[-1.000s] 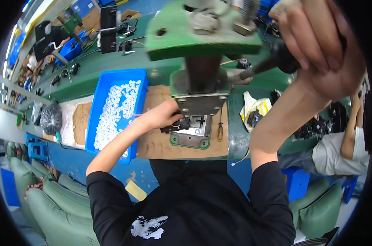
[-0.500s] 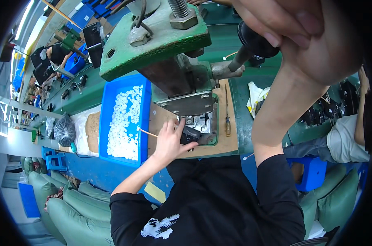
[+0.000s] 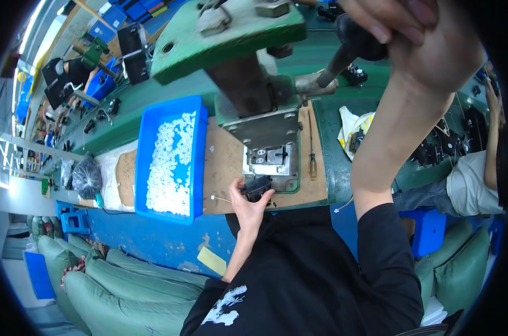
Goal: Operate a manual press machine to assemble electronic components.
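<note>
The left hand pinches a black part between thumb and fingers, at six o'clock from the metal plate under the green press. The right hand, partly cut off by the upper edge, is at one o'clock, its fingers curled over the black knob of the lever. From the plate, the blue tray of white bits lies at nine o'clock, the screwdriver at three. A thin lead shows just beside the left hand, at nine o'clock from it.
</note>
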`<state>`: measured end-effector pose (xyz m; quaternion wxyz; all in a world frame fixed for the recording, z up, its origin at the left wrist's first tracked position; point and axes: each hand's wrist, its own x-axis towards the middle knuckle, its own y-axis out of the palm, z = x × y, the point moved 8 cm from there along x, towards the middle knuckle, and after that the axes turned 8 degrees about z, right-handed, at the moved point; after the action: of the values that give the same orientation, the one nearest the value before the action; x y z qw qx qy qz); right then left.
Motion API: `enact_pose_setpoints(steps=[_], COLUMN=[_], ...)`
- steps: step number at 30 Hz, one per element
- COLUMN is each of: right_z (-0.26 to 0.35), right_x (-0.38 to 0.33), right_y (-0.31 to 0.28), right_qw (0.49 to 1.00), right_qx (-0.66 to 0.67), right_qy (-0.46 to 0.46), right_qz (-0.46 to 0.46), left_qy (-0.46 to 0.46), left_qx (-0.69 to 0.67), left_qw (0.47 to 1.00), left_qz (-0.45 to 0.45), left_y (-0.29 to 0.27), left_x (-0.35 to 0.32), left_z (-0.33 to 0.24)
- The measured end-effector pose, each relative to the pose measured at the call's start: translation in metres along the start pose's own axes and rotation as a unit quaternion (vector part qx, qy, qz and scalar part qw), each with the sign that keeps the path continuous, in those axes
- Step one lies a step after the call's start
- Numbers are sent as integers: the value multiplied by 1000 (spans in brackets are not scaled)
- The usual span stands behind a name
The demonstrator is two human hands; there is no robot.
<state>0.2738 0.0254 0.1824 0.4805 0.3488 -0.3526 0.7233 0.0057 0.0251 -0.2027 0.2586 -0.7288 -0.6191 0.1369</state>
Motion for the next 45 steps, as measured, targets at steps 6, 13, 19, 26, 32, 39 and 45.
enact_pose_setpoints(steps=[6, 13, 19, 26, 32, 39, 45], right_z=[0, -4, -5, -6, -4, -3, -3], right_x=[1, 6, 6, 7, 9, 13, 15], right_y=[-1, 8, 11, 13, 12, 17, 22], right_qw=[1000, 1000, 1000, 1000, 1000, 999, 999], right_qx=[9, 5, -6, -23, -25, -28, -34], right_qy=[3, 5, 9, 13, 11, 13, 13], right_qz=[5, 5, 11, 8, 5, 9, 13], left_qy=[-42, 214, 443, 248, 284, 329, 288], left_qx=[-101, 129, 180, 190, 280, 193, 150], left_qw=[991, 897, 819, 913, 875, 863, 862], left_qz=[82, 364, 317, 262, 275, 332, 388], left_y=[-9, -5, 15, 5, -4, -1, 20], left_x=[6, 95, 99, 91, 66, 92, 98], left_z=[19, -83, -124, -86, -95, -92, -75])
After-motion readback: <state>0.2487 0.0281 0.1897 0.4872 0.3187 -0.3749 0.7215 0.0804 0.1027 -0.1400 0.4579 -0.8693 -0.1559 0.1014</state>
